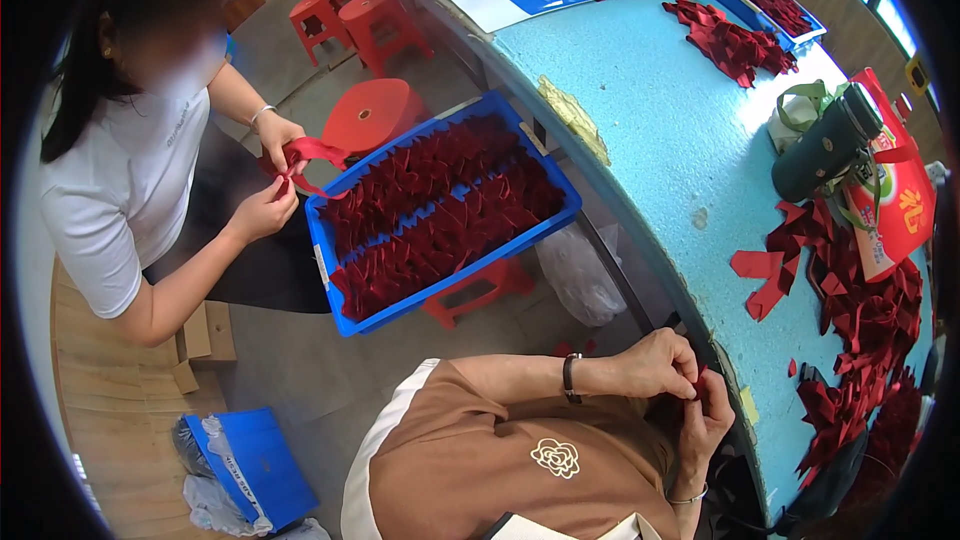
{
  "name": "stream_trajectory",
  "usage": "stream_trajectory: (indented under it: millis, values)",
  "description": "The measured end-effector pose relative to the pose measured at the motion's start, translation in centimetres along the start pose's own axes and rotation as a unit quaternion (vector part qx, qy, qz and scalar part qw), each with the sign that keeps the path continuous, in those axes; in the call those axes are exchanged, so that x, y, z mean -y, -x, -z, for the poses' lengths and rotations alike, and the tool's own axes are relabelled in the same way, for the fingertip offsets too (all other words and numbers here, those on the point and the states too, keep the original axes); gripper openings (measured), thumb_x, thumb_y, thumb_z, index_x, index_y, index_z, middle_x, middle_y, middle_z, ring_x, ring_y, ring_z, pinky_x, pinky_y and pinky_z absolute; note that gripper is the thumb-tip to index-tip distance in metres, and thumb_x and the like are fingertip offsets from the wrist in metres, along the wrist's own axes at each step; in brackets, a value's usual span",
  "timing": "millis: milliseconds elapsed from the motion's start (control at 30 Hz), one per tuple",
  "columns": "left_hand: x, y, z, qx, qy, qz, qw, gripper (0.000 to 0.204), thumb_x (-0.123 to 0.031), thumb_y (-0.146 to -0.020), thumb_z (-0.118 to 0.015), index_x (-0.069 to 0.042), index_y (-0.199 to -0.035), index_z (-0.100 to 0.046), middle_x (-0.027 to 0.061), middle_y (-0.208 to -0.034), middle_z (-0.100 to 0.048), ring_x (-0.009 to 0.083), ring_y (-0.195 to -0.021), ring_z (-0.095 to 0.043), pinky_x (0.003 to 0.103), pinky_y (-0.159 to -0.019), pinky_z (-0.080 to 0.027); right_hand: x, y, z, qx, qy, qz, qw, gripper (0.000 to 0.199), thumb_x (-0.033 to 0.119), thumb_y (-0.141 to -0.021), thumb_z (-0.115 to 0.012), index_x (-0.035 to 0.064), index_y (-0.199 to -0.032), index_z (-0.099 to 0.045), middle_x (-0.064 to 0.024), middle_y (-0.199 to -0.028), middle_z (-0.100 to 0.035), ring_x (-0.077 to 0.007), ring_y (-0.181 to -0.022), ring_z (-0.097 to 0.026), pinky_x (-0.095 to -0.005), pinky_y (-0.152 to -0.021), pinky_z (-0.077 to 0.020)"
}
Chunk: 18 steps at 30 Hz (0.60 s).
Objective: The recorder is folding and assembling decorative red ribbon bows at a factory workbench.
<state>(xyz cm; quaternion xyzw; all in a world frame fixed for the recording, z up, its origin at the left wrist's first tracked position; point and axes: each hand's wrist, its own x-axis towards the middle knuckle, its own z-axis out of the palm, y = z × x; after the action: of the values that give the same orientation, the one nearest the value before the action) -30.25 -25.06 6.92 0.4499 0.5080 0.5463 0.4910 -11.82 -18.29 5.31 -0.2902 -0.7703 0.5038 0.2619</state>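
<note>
Wearer's left hand [655, 365] and right hand [708, 420] meet at the near edge of the blue table [650, 140], fingertips pinched together on a small red ribbon piece [700, 385], mostly hidden between them. The strip looks thin, limp and nearly weightless; it would likely fold rather than resist, so a fingertip pinch near its ends suits it. More cut ribbon [860, 340] lies heaped on the table; a co-worker beside a blue crate [440, 205] handles another strip
</note>
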Motion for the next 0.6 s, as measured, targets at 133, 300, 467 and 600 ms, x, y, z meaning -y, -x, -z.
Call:
stream_trajectory:
  millis: [133, 300, 467, 600]
  values:
    - [-0.8, -0.5, -0.4, 0.020, 0.030, 0.030, 0.999, 0.018, -0.013, -0.069, -0.075, 0.002, -0.074, -0.067, 0.0091, -0.076, -0.058, 0.0164, -0.071, -0.059, 0.028, -0.062, -0.046, -0.2, 0.5, 0.5, -0.018, -0.076, -0.037, 0.996, 0.024, 0.004, -0.088, -0.062, -0.0048, -0.110, -0.057, -0.0014, -0.095, -0.059, -0.0086, -0.084, -0.054, -0.0203, -0.077, -0.0438]
    - [-0.6, -0.8, -0.8, 0.024, 0.030, 0.029, 0.999, 0.017, -0.013, -0.069, -0.075, 0.002, -0.074, -0.067, 0.0084, -0.077, -0.058, 0.0155, -0.071, -0.058, 0.027, -0.062, -0.046, -0.9, 0.3, 1.2, -0.027, -0.108, -0.043, 0.993, 0.026, 0.009, -0.087, -0.066, -0.0047, -0.108, -0.057, -0.0009, -0.094, -0.059, -0.0081, -0.082, -0.053, -0.0198, -0.074, -0.0433]
    - [-0.6, -0.6, -1.0, -0.002, 0.034, -0.010, 0.999, 0.014, -0.010, -0.069, -0.074, 0.001, -0.074, -0.067, 0.0081, -0.078, -0.057, 0.0151, -0.071, -0.058, 0.026, -0.062, -0.046, -0.3, -0.4, 1.1, -0.003, -0.171, -0.028, 0.985, 0.026, 0.010, -0.087, -0.065, -0.0050, -0.108, -0.057, -0.0018, -0.095, -0.059, -0.0084, -0.082, -0.054, -0.0195, -0.074, -0.0432]
    - [-1.2, -0.6, -0.3, 0.025, 0.055, 0.016, 0.998, 0.014, -0.010, -0.070, -0.074, 0.002, -0.073, -0.066, 0.0076, -0.077, -0.056, 0.0147, -0.070, -0.058, 0.026, -0.061, -0.046, -0.9, 0.2, 0.7, -0.025, -0.130, -0.027, 0.991, 0.029, 0.011, -0.087, -0.066, -0.0047, -0.109, -0.057, -0.0021, -0.094, -0.060, -0.0086, -0.081, -0.054, -0.0193, -0.073, -0.0433]
